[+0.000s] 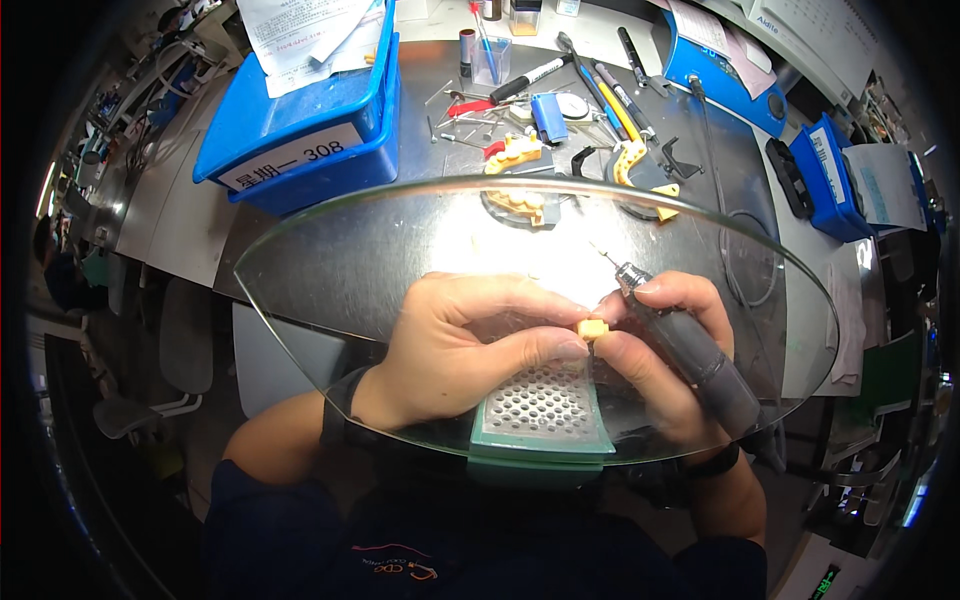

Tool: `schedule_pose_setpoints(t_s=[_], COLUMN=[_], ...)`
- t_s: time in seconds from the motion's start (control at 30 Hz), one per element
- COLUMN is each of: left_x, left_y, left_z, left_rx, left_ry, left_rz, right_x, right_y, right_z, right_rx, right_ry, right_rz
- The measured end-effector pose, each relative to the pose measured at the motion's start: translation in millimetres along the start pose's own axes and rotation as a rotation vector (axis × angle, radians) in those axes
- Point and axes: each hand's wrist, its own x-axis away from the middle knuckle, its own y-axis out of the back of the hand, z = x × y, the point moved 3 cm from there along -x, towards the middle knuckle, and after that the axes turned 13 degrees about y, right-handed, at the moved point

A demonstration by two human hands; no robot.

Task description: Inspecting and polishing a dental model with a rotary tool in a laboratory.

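My left hand [440,345] pinches a small yellow dental model piece [593,329] between thumb and forefinger. From the other side, fingertips of my right hand [650,385] also touch the piece. A dark rotary handpiece [690,350] lies across the right hand, held in its curled fingers, with its thin bur pointing up and away from the piece. Both hands are seen through a curved transparent shield [310,290]. Below the hands is a perforated suction grille [540,402] in a green frame. I cannot tell fine detail on the piece.
Stacked blue bins [300,140] with papers stand at the far left. Two yellow dental models [515,190] [640,180] sit beyond the shield, near scattered pens, burs and a blue clip [549,118]. A blue control box [720,70] stands at the back right, with a cable [708,150] running down the bench.
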Motion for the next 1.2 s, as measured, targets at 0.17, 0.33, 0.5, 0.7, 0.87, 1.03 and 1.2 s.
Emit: schedule_pose_setpoints(t_s=[0.17, 0.33, 0.5, 0.7, 0.87, 1.03, 1.2], left_x=[-3.4, -3.4, -3.3, -5.5, -3.7, -3.2, -3.8], left_y=[1.5, 0.0, -0.7, 3.3, 0.6, -0.1, 0.0], left_z=[-0.8, -0.9, 0.4, -2.3, -1.5, 2.4, 0.7], left_rx=[-0.097, -0.098, -0.067, -0.224, -0.175, 0.006, -0.080], left_ry=[-0.128, -0.140, -0.082, -0.201, -0.180, -0.076, -0.106], left_rz=[0.004, 0.020, -0.002, 0.001, -0.033, -0.070, -0.001], right_x=[-1.3, 0.3, 0.2, -0.9, -1.9, -2.2, -2.8], right_y=[0.2, -1.3, -1.3, 0.2, -0.9, 0.4, -1.4], right_z=[1.0, -1.2, 0.2, 3.7, 0.4, -0.3, 2.7], right_rx=[-0.006, -0.043, -0.061, -0.038, -0.064, -0.041, -0.148], right_ry=[-0.015, -0.055, -0.113, -0.225, -0.259, -0.272, -0.166], right_rz=[-0.006, -0.063, -0.092, -0.079, -0.081, -0.102, -0.090])
